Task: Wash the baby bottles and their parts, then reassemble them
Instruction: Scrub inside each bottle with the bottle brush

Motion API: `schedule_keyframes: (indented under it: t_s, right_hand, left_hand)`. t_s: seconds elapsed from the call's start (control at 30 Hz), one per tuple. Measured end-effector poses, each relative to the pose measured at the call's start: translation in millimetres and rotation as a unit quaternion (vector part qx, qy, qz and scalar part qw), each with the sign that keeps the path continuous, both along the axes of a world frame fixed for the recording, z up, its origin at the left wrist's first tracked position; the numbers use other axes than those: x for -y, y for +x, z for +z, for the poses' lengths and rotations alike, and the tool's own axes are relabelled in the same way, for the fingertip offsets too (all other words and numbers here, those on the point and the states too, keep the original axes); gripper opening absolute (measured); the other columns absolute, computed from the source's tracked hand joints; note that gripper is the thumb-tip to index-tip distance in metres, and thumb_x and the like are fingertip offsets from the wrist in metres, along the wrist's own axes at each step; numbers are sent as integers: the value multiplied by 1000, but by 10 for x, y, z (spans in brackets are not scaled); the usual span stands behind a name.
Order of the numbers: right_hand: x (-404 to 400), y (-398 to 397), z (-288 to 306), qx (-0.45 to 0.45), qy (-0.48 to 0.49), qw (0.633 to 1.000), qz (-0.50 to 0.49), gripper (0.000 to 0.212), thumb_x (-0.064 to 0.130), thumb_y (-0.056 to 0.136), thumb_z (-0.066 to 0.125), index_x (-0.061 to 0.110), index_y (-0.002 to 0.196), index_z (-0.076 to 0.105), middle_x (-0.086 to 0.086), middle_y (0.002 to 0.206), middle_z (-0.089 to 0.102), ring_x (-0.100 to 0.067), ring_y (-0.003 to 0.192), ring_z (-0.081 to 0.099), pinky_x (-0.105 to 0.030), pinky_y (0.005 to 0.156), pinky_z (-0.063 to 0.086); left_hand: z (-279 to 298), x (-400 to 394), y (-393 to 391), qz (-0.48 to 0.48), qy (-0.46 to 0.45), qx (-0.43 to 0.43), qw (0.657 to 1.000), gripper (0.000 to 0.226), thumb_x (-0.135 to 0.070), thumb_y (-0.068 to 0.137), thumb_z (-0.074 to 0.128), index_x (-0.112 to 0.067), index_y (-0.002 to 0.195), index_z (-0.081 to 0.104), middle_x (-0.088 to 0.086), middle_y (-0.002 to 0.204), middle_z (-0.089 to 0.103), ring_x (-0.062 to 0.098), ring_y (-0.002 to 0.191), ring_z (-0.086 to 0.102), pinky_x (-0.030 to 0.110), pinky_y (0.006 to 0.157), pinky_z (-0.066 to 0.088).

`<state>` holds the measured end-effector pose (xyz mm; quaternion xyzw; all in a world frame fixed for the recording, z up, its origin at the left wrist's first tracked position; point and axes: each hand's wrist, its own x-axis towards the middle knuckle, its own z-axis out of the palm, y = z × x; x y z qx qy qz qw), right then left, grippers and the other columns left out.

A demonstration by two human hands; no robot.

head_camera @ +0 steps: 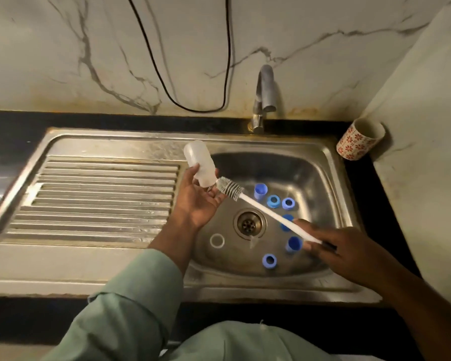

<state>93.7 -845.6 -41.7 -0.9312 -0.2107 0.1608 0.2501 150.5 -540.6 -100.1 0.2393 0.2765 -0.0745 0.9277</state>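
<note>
In the sink (pixel 320 162), blue caps (pixel 273 201), ring (pixel 217 241), tap (pixel 264 92) behind

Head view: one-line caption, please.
Left hand holds clear bottle over sink; right hand aims brush at it.

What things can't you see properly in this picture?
- Bottle mouth, head view: hidden by the left hand and brush head.
- Brush handle end: covered by the right hand.
- One blue cap: partly behind the handle.
- Tap water: too faint to tell.
</note>
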Motion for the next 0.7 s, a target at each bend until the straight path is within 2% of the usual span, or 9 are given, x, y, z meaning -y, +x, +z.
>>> schedule_keyframes:
  t_s: [0.1,0.2,0.27,0.33,0.4,0.47,0.53,0.6,0.7]
  right_hand:
    - [-186,25,105,34,-52,998,30,52,47,91,55,69,126,23,45,62,48,16,62,51,-10,55,39]
    - [-303,67,141,64,-88,994,25,54,49,93,51,67,126,12,20,55,49,-1,56,48,-14,56,33]
    - [-347,79,155,74,-94,993,23,56,48,93,52,67,124,10,18,56,41,-2,56,44,-17,58,34]
    - [-407,78,163,94,-73,993,13,57,44,90,59,62,130,23,16,57,42,-4,55,45,-18,56,37]
    - [-469,88,173,129,-70,989,-4,53,40,88,65,48,136,44,14,63,44,-6,58,47,-24,56,43]
    - [-546,113,177,182,-89,979,-9,49,35,84,72,35,131,58,14,74,45,-7,59,47,-26,52,43]
    - [-635,140,164,254,-105,961,-10,44,26,76,81,23,118,68,9,76,53,-11,55,50,-24,46,37]
    - [-700,163,161,329,-124,936,-25,39,20,65,88,15,101,73,0,69,62,-20,54,57,-25,47,38]
    - [-723,193,167,390,-175,903,-51,31,18,63,89,13,88,71,-6,66,65,-30,62,60,-34,59,46]
  left_hand:
    - [85,-101,1,1,25,6,1000,42,-32,86,66,-8,119,58,9,102,67,19,87,65,31,83,50]
    - [145,-140,-27,21,20,10,1000,59,-25,77,69,-4,129,52,11,106,66,18,88,69,27,80,56]
    - [190,-175,-29,23,27,9,999,63,-23,82,67,-1,138,48,14,114,65,21,95,68,29,92,54]
    - [237,-222,-47,4,54,17,998,72,-21,80,70,-2,144,42,20,126,61,26,108,65,35,99,52]
    - [294,-224,-99,-34,90,52,994,78,-18,74,73,-6,144,41,23,134,58,29,110,67,39,95,56]
    - [338,-175,-154,-87,124,77,985,73,-12,72,74,-12,138,45,22,130,61,29,105,71,39,90,60]
    - [376,-130,-198,-125,117,82,982,71,-9,73,73,-11,138,45,22,126,63,32,108,70,41,86,61]
    - [408,-134,-221,-139,95,79,983,71,-18,77,71,-8,142,43,24,130,63,35,112,66,42,87,61]
    - [456,-182,-212,-139,97,58,984,77,-55,75,67,-12,137,50,20,130,65,32,111,66,47,83,61]
